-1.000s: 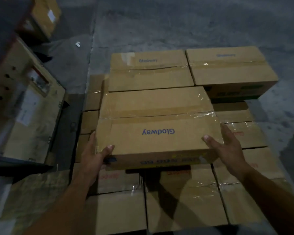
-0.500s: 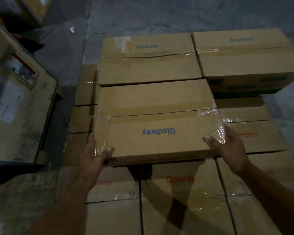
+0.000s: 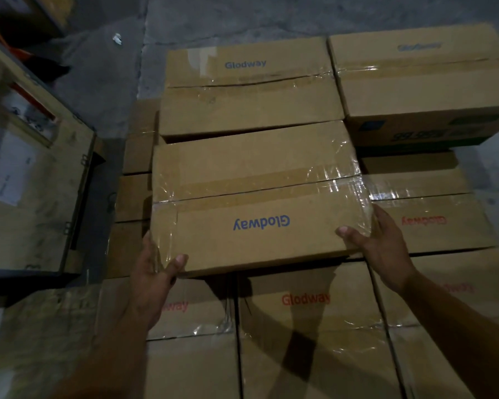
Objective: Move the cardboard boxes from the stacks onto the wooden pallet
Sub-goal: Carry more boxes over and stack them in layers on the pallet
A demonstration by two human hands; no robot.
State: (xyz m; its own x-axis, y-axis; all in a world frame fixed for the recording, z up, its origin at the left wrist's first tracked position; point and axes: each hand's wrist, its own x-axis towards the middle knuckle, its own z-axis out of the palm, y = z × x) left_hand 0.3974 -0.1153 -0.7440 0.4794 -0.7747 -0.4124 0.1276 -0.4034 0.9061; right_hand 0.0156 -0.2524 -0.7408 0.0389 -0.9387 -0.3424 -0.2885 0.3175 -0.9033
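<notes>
Brown taped cardboard box (image 3: 251,197) with blue upside-down lettering lies in the middle of the upper layer, its far edge close against a matching blue-lettered carton (image 3: 248,90). A second blue-lettered carton (image 3: 427,82) stands far right. The left hand (image 3: 153,280) clasps the box's near left corner and the right hand (image 3: 380,249) its near right corner, each with the thumb on top and the fingers down the side.

Beneath is a layer of red-lettered cartons (image 3: 308,326), so loading looks well along. This box seems to be the third of the second tier, and the near and right places on that tier are unfilled.

The wooden pallet is hidden under the cartons, and the source stacks are out of view. The dark shadow under the box's near edge suggests it may be slightly raised, but I cannot tell.
</notes>
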